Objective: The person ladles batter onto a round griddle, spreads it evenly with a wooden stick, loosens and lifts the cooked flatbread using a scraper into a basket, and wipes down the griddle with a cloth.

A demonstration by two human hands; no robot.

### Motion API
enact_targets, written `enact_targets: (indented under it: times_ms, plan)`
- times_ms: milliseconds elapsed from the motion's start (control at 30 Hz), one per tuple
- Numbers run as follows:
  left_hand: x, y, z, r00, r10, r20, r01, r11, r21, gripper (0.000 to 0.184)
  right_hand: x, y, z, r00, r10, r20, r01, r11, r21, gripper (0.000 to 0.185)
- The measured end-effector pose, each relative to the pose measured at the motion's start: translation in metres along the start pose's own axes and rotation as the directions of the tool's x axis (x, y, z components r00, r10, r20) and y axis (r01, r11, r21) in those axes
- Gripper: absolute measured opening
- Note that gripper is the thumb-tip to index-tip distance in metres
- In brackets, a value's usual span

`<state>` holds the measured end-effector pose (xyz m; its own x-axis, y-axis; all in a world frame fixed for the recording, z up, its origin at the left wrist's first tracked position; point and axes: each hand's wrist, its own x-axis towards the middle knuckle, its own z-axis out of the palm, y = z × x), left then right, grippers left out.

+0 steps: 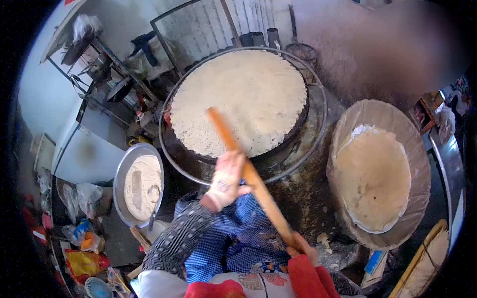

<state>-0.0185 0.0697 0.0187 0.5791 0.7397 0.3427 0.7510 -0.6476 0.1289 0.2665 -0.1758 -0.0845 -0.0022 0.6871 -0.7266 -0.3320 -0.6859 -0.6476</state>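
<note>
Above the near left part of a round, dark griddle (pixel 293 140), the far end of a long, flat, orange-brown wooden stick (pixel 268 204) overlaps a pale, rough-edged layer (pixel 248 89); contact cannot be told. The stick's long axis runs obliquely from griddle to lap. Left hand (pixel 228 176): grip clasped about the stick's middle. Right hand (pixel 304 250): grip clamped on its near end. The layer lies ahead of both, the left hand being nearer.

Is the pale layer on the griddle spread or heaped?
Spread: the pale layer forms a broad round sheet across most of the griddle.
</note>
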Motion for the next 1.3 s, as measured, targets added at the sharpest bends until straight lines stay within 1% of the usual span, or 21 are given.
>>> enact_targets:
  times_ms: [33, 67, 133, 167, 200, 267, 367, 467, 567, 633, 700, 767, 800, 933, 1000, 1033, 1067, 1133, 1167, 1233, 1300]
  plan:
    - [0.035, 0.018, 0.005, 0.997, 0.078, 0.008, -0.078, 0.994, -0.07, 0.102, -0.003, 0.012, -0.011, 0.996, 0.016, -0.088, -0.005, 0.991, 0.135, 0.054]
    - [0.068, 0.034, 0.014, 0.987, 0.158, 0.008, -0.156, 0.978, -0.138, 0.101, -0.022, 0.008, -0.004, 0.971, -0.144, -0.193, 0.158, 0.986, 0.06, 0.054]
    - [0.118, 0.05, 0.045, 0.953, 0.303, 0.026, -0.296, 0.944, -0.145, 0.101, -0.02, 0.023, -0.011, 0.949, -0.242, -0.205, 0.287, 0.93, 0.231, 0.054]
    - [0.133, 0.054, 0.063, 0.937, 0.317, 0.146, -0.31, 0.948, -0.073, 0.102, 0.005, 0.048, -0.025, 0.975, -0.195, -0.105, 0.222, 0.852, 0.475, 0.054]
    - [0.144, 0.051, 0.079, 0.91, 0.317, 0.267, -0.328, 0.945, -0.002, 0.103, 0.013, 0.038, -0.012, 0.967, -0.225, -0.119, 0.255, 0.849, 0.463, 0.056]
    - [0.158, 0.024, 0.091, 0.919, 0.326, 0.224, -0.338, 0.941, 0.02, 0.106, 0.023, 0.009, 0.02, 0.947, -0.285, -0.145, 0.32, 0.841, 0.436, 0.06]
    - [0.169, -0.028, 0.077, 0.925, 0.254, 0.282, -0.279, 0.959, 0.053, 0.11, -0.002, -0.072, 0.061, 0.982, -0.176, 0.063, 0.157, 0.959, 0.235, 0.053]
    - [0.165, -0.066, 0.059, 0.944, 0.121, 0.306, -0.161, 0.981, 0.107, 0.108, 0.004, -0.121, 0.084, 0.955, -0.176, 0.237, 0.097, 0.946, 0.31, 0.075]
    - [0.153, -0.1, 0.04, 0.952, 0.012, 0.305, -0.053, 0.991, 0.126, 0.105, 0.02, -0.142, 0.103, 0.951, -0.124, 0.284, 0.062, 0.974, 0.218, 0.069]
    - [0.143, -0.121, 0.031, 0.949, -0.054, 0.31, 0.0, 0.985, 0.172, 0.102, 0.045, -0.134, 0.108, 0.895, -0.244, 0.374, 0.217, 0.97, 0.113, 0.062]
    - [0.127, -0.142, 0.026, 0.955, -0.095, 0.28, 0.047, 0.983, 0.176, 0.099, 0.054, -0.136, 0.119, 0.882, -0.249, 0.399, 0.241, 0.968, 0.07, 0.056]
    - [0.104, -0.161, 0.02, 0.966, -0.128, 0.225, 0.089, 0.98, 0.177, 0.097, 0.049, -0.147, 0.147, 0.924, -0.145, 0.353, 0.124, 0.989, 0.081, 0.051]
    - [0.089, -0.169, 0.016, 0.969, -0.146, 0.199, 0.11, 0.978, 0.178, 0.096, 0.05, -0.145, 0.154, 0.91, -0.185, 0.371, 0.179, 0.983, 0.05, 0.051]
    - [0.021, -0.188, -0.012, 0.955, -0.253, 0.157, 0.218, 0.953, 0.211, 0.102, 0.058, -0.127, 0.178, 0.851, -0.285, 0.44, 0.404, 0.892, -0.203, 0.054]
    - [-0.022, -0.189, -0.029, 0.942, -0.301, 0.147, 0.271, 0.943, 0.193, 0.104, 0.064, -0.113, 0.181, 0.82, -0.328, 0.47, 0.534, 0.735, -0.418, 0.055]
    - [-0.047, -0.182, -0.036, 0.943, -0.315, 0.108, 0.285, 0.931, 0.228, 0.105, 0.075, -0.094, 0.175, 0.75, -0.411, 0.518, 0.648, 0.612, -0.453, 0.056]
    - [-0.069, -0.173, -0.04, 0.943, -0.325, 0.068, 0.296, 0.918, 0.265, 0.106, 0.047, -0.113, 0.18, 0.805, -0.289, 0.519, 0.581, 0.566, -0.585, 0.058]
    - [-0.104, -0.152, -0.038, 0.903, -0.403, 0.147, 0.345, 0.885, 0.312, 0.109, 0.047, -0.075, 0.16, 0.728, -0.377, 0.573, 0.677, 0.527, -0.513, 0.058]
    - [-0.107, -0.143, -0.037, 0.914, -0.386, 0.127, 0.336, 0.894, 0.297, 0.11, 0.046, -0.057, 0.148, 0.747, -0.397, 0.534, 0.656, 0.57, -0.495, 0.058]
    - [-0.078, -0.111, -0.033, 0.935, -0.334, 0.119, 0.29, 0.913, 0.287, 0.11, 0.042, -0.029, 0.118, 0.793, -0.416, 0.445, 0.602, 0.648, -0.466, 0.06]
    - [-0.015, -0.086, -0.034, 0.979, -0.189, 0.076, 0.182, 0.979, 0.089, 0.106, 0.037, -0.012, 0.088, 0.804, -0.543, 0.24, 0.594, 0.744, -0.306, 0.059]
